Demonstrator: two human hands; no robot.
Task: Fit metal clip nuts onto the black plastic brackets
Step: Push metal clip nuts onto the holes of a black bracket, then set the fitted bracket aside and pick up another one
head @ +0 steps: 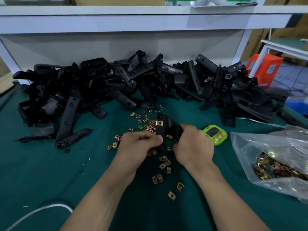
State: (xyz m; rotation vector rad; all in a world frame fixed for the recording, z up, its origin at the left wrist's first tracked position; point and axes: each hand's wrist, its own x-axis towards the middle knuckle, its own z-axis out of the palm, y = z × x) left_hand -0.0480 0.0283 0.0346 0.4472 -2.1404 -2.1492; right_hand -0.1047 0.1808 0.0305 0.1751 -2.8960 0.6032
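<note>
Both hands hold one black plastic bracket (168, 125) upright above the green table. A brass-coloured clip nut (159, 122) sits clipped on its upper left edge. My left hand (138, 144) pinches the bracket's lower left edge with thumb and fingers. My right hand (193, 145) grips the bracket's right arm, fingers curled round it. Several loose clip nuts (164, 164) lie scattered on the table under and around the hands. Whether the left fingers also hold a nut is hidden.
A long heap of black brackets (133, 80) runs across the back of the table. A clear plastic bag of clip nuts (275, 165) lies at the right. A green timer (215, 134) stands just beyond my right hand. A white cable (38, 212) curves at the front left.
</note>
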